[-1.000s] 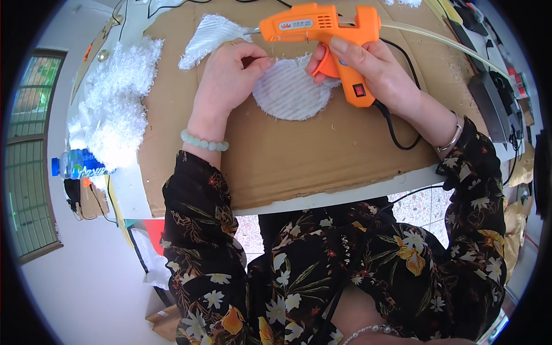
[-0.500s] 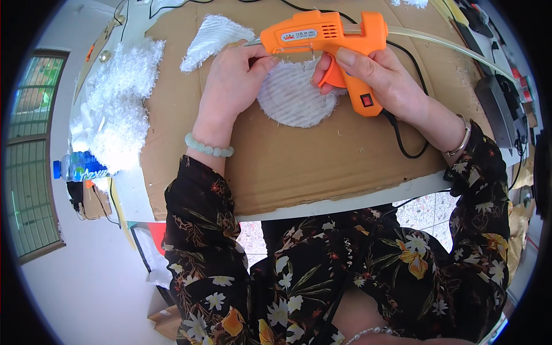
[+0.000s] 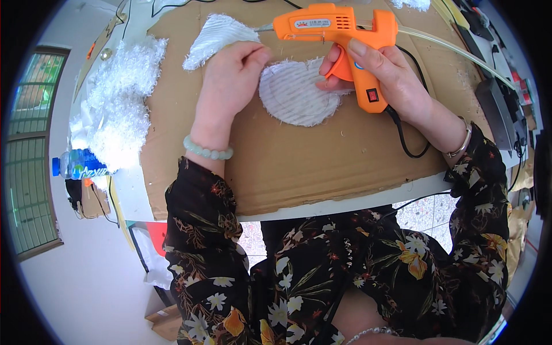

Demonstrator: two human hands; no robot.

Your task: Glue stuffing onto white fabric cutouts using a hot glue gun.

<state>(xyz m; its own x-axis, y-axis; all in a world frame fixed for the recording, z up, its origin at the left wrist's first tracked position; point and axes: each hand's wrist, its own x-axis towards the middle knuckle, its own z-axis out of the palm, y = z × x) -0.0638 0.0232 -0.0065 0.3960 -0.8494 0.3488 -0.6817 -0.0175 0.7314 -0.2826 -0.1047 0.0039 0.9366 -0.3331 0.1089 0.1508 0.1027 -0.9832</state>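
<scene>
An orange hot glue gun [image 3: 336, 23] is in my right hand [image 3: 391, 75], whose fingers wrap its handle and trigger. Its nozzle points left, above the fingers of my left hand [image 3: 230, 77]. That hand is closed, thumb against curled fingers; anything between them is too small or hidden to make out. Just behind it lies a white ribbed fabric piece [image 3: 215, 37], partly covered by the hand. A rounded white fabric piece [image 3: 293, 100] with frayed edges rests below the glue gun, its right side partly behind my right fingers. A clear glue stick [image 3: 454, 49] extends from the gun's rear.
Brown cardboard [image 3: 322, 164] covers much of the white table. Shaggy white material [image 3: 123, 98] is heaped at the left, beside a blue-capped plastic bottle [image 3: 80, 165]. The gun's black cord [image 3: 402, 138] loops on the right, near a grey box-shaped object [image 3: 494, 112].
The glue gun and my right hand have shifted right and slightly away from me. A gap has opened between the nozzle and my left hand, which has closed further.
</scene>
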